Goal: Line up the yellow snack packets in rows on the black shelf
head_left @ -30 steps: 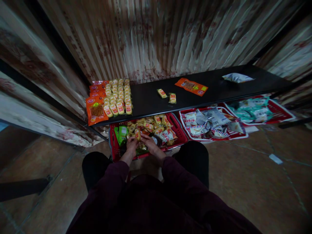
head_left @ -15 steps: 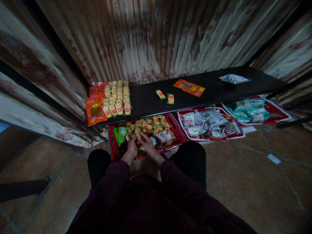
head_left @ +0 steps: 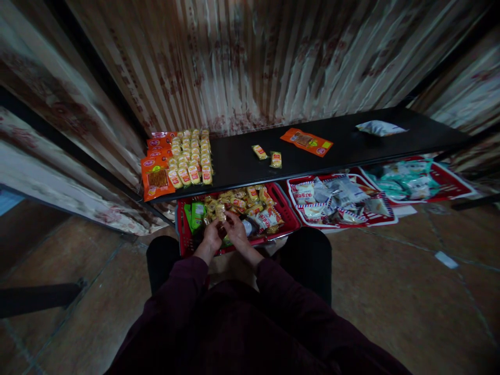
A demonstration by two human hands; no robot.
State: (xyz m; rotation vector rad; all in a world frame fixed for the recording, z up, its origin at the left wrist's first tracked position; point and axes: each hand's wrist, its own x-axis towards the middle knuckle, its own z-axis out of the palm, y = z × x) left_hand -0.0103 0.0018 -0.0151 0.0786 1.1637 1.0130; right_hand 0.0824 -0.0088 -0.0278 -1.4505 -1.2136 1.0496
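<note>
My left hand (head_left: 211,236) and my right hand (head_left: 236,229) meet over a red basket (head_left: 291,211). Pinched between their fingers is a small wrapped snack cake (head_left: 221,212) in clear and yellow packaging. Beneath lie several more yellow-wrapped snack cakes (head_left: 238,202), a green packet (head_left: 194,214) on the left and a white and red packet (head_left: 269,219) beside my right hand. On the black shelf (head_left: 234,167) above, rows of the same wrapped cakes (head_left: 190,156) stand at the left, next to overlapping orange packets (head_left: 157,177).
Two loose wrapped cakes (head_left: 275,159), an orange packet (head_left: 307,141) and a white packet (head_left: 379,128) lie along the shelf. A basket of white and blue packets (head_left: 339,200) and a basket of teal packets (head_left: 410,179) sit under its right part. Curtains (head_left: 242,62) hang behind.
The snack cake in my fingers has turned slightly, and my hands stay over the basket. The whole view has shifted a little; the shelf items keep their places.
</note>
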